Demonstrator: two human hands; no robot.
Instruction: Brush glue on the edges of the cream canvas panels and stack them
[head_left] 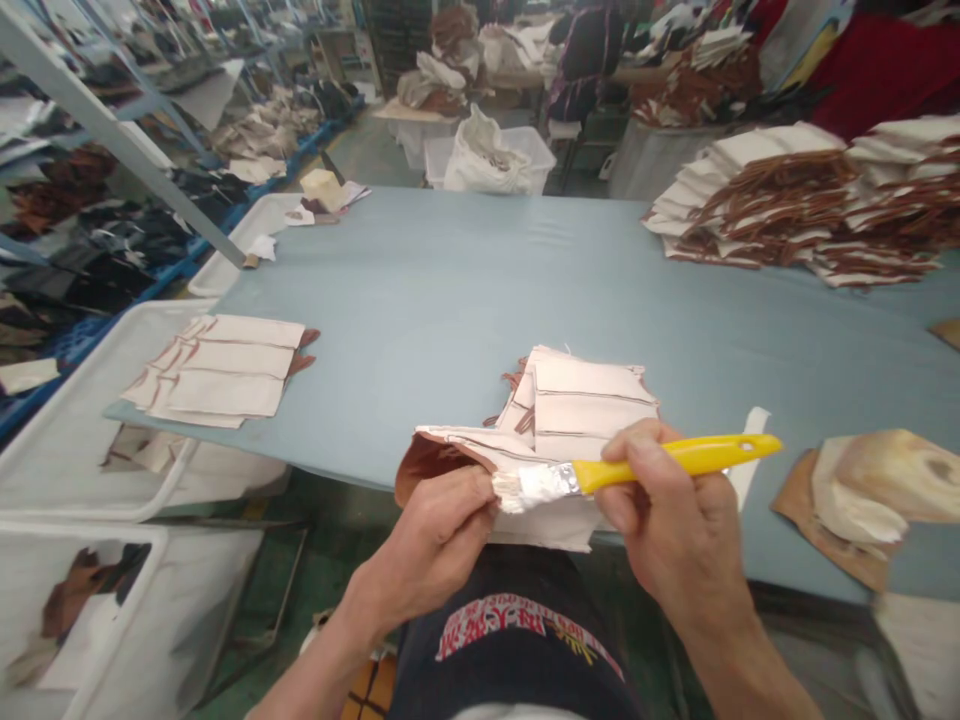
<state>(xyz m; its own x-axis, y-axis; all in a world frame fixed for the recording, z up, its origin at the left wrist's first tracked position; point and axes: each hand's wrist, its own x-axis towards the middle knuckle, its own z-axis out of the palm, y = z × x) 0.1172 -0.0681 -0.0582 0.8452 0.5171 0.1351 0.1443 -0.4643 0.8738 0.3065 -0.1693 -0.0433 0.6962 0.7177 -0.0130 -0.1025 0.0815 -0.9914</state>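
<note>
My right hand (675, 510) grips the brush (637, 467); my left hand (442, 530) pinches the fabric piece (480, 447) at the tabletop (450, 290) edge.

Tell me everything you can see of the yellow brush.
The brush has a yellow, plastic-looking handle with a small hole near its end, a shiny metal band and short whitish bristles. It lies almost level, bristles pointing left, handle end slightly raised to the right. The right hand grips the handle just behind the band. The bristles touch the edge of a pale fabric piece that the left hand holds over the near edge of the table.
</note>
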